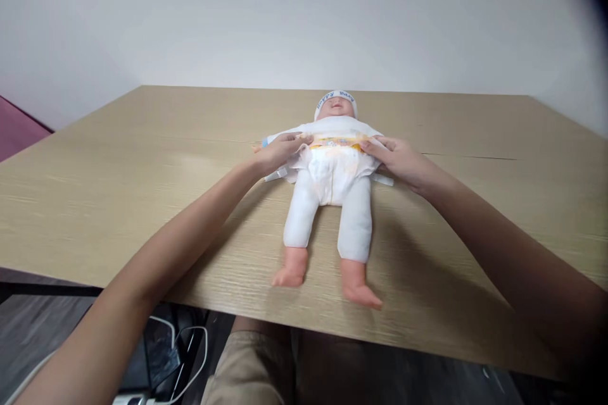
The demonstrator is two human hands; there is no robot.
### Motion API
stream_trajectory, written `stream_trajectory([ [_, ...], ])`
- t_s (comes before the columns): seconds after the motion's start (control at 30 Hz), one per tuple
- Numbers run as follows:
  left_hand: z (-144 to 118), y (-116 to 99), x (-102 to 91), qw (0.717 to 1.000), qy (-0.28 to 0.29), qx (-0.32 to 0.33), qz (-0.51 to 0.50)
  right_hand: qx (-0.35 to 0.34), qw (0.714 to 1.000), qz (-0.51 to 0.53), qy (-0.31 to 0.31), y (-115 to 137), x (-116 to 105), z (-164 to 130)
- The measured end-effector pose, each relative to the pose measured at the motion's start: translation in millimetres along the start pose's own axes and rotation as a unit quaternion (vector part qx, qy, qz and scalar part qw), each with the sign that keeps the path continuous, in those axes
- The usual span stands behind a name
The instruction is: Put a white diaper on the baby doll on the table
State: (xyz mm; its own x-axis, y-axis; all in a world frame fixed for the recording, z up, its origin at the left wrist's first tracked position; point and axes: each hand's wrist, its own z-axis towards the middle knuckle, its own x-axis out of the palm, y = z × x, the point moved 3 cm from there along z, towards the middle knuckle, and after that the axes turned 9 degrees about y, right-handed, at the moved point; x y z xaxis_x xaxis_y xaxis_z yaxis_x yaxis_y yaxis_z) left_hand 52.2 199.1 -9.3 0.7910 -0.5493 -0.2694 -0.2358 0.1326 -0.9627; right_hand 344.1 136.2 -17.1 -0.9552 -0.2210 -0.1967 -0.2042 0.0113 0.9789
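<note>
A baby doll (297,218) in white clothes and a lettered white hat lies on its back, its bare feet toward me. Around its hips is a white diaper (332,174) with a yellow-orange printed band at the waist. My left hand (287,149) grips the diaper's waist edge on the left side, fingers closed on it. On the right side my right hand (392,155) pinches the same edge between thumb and fingers. Pale fastening tabs stick out below each hand, resting near the table. Parts of the fingertips are hidden by the diaper's folds.
The doll lies on a wide light wood table (142,196) with a thin seam running across it. A pale wall (304,19) stands behind. Below the front edge are white cables (205,348) and my knees. Something pink (21,130) shows at the far left.
</note>
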Motion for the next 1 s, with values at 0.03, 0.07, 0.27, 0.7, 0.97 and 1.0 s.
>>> stream_trajectory([
  [0.03,-4,-2,-0.3,1.000,0.005,-0.011,-0.020,-0.015,0.999,-0.025,-0.019,3,-3,-5],
  [0.07,-6,-5,-2.2,0.999,-0.007,-0.023,-0.030,-0.030,0.997,-0.056,-0.052,5,-8,-9],
  [0.27,-20,-39,-14.7,0.984,-0.160,-0.019,0.080,-0.038,0.954,-0.237,-0.179,-8,-28,-29],
  [0.7,8,-75,84.7,0.866,0.015,0.170,0.470,0.025,0.899,-0.392,-0.194,-64,-30,-55],
  [0.97,8,-63,92.0,0.846,-0.011,0.148,0.512,0.049,0.932,-0.323,-0.158,-63,-32,-57],
  [1.0,7,-63,92.0,0.849,-0.007,0.143,0.509,0.040,0.942,-0.296,-0.152,-61,-33,-58],
])
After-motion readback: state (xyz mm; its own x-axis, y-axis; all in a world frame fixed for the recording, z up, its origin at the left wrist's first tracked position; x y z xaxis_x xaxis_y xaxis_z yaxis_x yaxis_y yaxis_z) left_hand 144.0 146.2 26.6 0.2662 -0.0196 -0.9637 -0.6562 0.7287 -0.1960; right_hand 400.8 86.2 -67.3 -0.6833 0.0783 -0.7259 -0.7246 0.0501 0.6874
